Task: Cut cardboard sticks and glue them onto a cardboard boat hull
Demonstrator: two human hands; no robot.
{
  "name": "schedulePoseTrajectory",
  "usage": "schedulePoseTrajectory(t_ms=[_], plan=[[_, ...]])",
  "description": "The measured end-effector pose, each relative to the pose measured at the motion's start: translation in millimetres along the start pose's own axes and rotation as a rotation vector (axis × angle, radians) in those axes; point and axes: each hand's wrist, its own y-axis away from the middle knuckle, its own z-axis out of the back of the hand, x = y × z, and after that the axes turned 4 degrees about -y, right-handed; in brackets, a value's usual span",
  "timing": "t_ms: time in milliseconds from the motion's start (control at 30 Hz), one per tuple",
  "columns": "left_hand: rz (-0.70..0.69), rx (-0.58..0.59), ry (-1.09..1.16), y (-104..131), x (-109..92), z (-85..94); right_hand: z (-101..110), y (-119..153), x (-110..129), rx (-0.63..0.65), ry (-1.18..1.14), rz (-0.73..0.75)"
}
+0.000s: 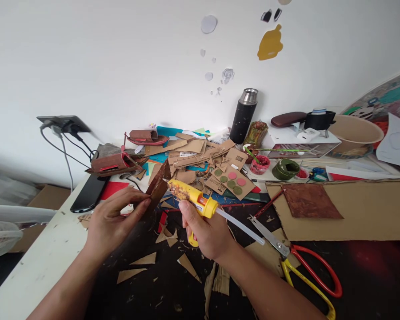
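Note:
My left hand [118, 218] pinches a brown-painted cardboard piece [159, 189] between thumb and fingers, holding it up above the dark work mat [143, 293]. Wrapped round the handle of a yellow hot glue gun [190, 195] is my right hand [206, 229]. The gun's nozzle points left and is at the edge of the cardboard piece; whether it touches cannot be made out. A translucent glue stick [242, 226] sticks out of the gun's back end. Small cardboard offcuts [188, 266] lie on the mat below both hands.
Scissors [280, 246] with red and yellow handles lie right of my right forearm. Behind are heaped cardboard scraps [193, 155], two model boats [111, 163], a black thermos [243, 115] and paint jars [285, 169]. A brown-painted sheet [311, 201] rests on cardboard at right.

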Motion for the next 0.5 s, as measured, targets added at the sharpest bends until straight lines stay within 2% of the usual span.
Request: schedulePoseTrajectory(t_ms=[500], plan=[[0.023,-0.008,-0.011,1.0,0.6,0.6,-3.0,0.1,6.5,0.005,0.035,-0.006]])
